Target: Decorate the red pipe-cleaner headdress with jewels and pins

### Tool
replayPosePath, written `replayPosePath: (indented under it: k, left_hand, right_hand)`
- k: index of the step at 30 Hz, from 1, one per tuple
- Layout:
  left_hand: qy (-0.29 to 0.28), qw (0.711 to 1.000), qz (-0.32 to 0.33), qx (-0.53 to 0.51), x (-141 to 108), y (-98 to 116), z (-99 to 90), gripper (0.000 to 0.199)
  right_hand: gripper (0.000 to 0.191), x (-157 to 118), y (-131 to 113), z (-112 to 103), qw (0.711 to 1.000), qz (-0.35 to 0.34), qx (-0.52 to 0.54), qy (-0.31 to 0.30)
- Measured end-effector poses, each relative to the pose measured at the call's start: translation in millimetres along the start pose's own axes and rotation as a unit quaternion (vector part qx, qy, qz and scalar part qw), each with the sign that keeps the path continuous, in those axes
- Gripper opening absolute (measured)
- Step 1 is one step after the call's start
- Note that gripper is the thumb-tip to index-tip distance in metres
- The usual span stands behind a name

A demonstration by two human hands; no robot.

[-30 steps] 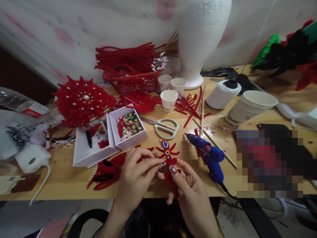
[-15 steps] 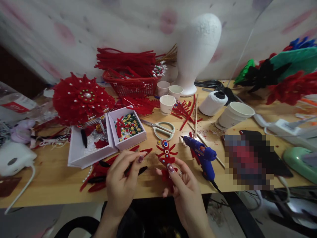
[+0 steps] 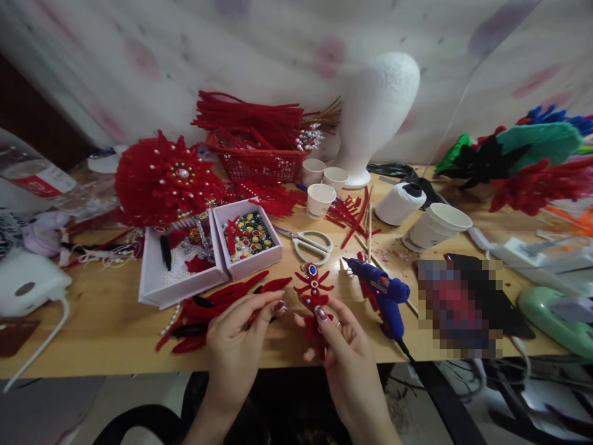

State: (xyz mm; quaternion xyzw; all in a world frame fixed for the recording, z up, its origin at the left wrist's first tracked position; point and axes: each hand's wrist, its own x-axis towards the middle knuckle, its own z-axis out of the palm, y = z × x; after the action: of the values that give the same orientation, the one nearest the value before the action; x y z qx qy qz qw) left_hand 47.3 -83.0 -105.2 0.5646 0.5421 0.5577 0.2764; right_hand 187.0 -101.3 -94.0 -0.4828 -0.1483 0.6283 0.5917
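My right hand [image 3: 345,340] pinches a red fuzzy ornament [image 3: 315,288] between thumb and fingers; blue, gold and pearl-like gems run down its middle. Just left of it is my left hand [image 3: 241,337], thumb and index fingertip pressed together; anything between them is too small to make out. Red and black fuzzy strips [image 3: 194,312] lie beside and behind my left hand. A blue glue gun [image 3: 382,290] rests to the right of the ornament. White-handled scissors [image 3: 312,247] lie behind it, next to an open white box [image 3: 273,254] of colored gems.
A red basket [image 3: 259,164] of fuzzy stems, paper cups [image 3: 320,201], a foam head [image 3: 380,105] and a thread spool [image 3: 399,205] stand at the back. A large red flower [image 3: 162,185] is at the left, a phone [image 3: 491,290] at the right.
My left hand has moved slightly right, closer to the ornament. The camera view has shifted a little. My right hand still holds the ornament.
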Motion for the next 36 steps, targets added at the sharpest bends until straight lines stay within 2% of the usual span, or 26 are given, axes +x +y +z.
replayPosePath:
  k: [6,11,15,21,25,30,33,36]
  left_hand:
    - [-0.024,0.999,-0.044,-0.005,0,6,1.5,0.019]
    - [-0.026,0.989,-0.12,-0.081,-2,1,3.6,0.024]
    - [-0.024,0.98,-0.147,-0.129,-2,0,6.4,0.033]
    - [0.028,0.971,-0.191,-0.143,-2,17,13.3,0.027]
    - [0.027,0.97,-0.197,-0.14,-1,21,13.6,0.026]
    - [0.011,0.972,-0.19,-0.139,0,14,10.9,0.024]
    - [-0.02,0.973,-0.182,-0.137,-1,8,9.4,0.018]
    - [-0.059,0.979,-0.148,-0.128,0,2,6.6,0.016]
  right_hand:
    - [0.053,3,1,-1,1.0,-0.009,0.003,-0.01]
    - [0.052,4,-1,-2,1.0,-0.003,0.006,-0.004]
    - [0.052,5,-1,-1,1.0,-0.001,0.013,-0.007]
    - [0.048,6,0,-1,1.0,-0.006,0.019,-0.015]
    - [0.048,6,1,-2,1.0,-0.003,0.01,-0.014]
    - [0.048,6,2,-3,1.0,-0.009,0.002,-0.011]
    - [0.048,6,2,-3,1.0,-0.002,0.003,-0.015]
    - [0.049,6,2,-3,1.0,0.0,0.005,-0.012]
